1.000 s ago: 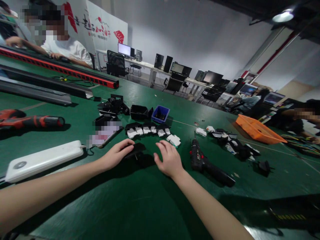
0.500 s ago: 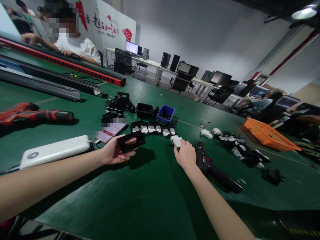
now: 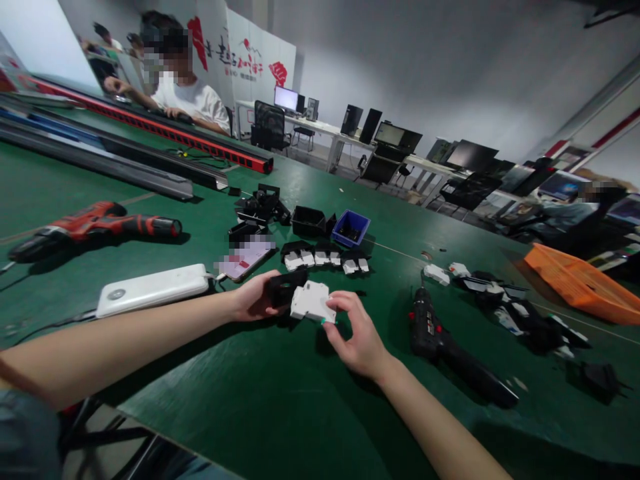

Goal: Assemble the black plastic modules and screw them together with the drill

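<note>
Over the table (image 3: 295,407), before the blue bin (image 3: 345,236), the left hand (image 3: 253,297) gripped a frame (image 3: 282,288), the right hand (image 3: 361,339) a block (image 3: 311,300), seemingly light, stiff, best edge-held.

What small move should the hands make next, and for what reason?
Perhaps the right hand should gently align the white block with the black part in the left hand: each hand grips one piece, and the pieces overlap in view, though contact is unclear.

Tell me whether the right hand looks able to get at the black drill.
Probably yes, once free: the right hand grips the white part, but nothing appears to block its way to the black drill.
</note>
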`<action>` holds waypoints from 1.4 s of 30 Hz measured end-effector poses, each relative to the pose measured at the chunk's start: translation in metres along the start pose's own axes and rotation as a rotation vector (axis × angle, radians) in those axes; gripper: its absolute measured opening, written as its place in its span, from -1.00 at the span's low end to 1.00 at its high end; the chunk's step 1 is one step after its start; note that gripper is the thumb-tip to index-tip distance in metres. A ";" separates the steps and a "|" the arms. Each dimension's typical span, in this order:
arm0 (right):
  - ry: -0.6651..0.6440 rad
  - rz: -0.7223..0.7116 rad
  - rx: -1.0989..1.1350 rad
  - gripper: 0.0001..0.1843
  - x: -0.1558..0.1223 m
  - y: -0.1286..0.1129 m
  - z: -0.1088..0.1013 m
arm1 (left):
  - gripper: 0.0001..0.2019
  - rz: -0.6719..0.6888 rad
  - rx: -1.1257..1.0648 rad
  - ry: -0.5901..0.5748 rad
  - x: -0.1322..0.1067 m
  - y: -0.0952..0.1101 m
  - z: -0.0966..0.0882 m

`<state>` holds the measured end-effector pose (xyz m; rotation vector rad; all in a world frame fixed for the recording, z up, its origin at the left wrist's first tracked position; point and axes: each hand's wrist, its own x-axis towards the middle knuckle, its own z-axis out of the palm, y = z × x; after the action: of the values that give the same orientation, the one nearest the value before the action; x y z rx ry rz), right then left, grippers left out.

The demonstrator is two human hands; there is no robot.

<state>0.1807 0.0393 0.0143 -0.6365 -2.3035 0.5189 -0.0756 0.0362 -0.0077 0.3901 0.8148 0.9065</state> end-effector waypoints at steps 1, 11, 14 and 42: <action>-0.024 -0.018 0.032 -0.66 -0.002 -0.003 0.005 | -0.76 0.000 0.020 0.010 -0.001 -0.001 0.001; -0.142 -0.142 -0.001 -0.59 -0.015 0.004 0.025 | -0.56 0.275 0.213 -0.050 -0.012 -0.005 0.012; -0.187 -0.195 -0.056 -0.61 -0.014 0.004 0.027 | -0.57 0.364 0.339 -0.061 -0.011 -0.005 0.009; -0.061 -0.004 -0.110 -0.80 -0.012 0.014 0.030 | -0.58 0.428 0.957 -0.333 -0.011 0.001 -0.001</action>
<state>0.1721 0.0383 -0.0199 -0.6772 -2.4032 0.4170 -0.0805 0.0282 -0.0026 1.5559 0.8255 0.7542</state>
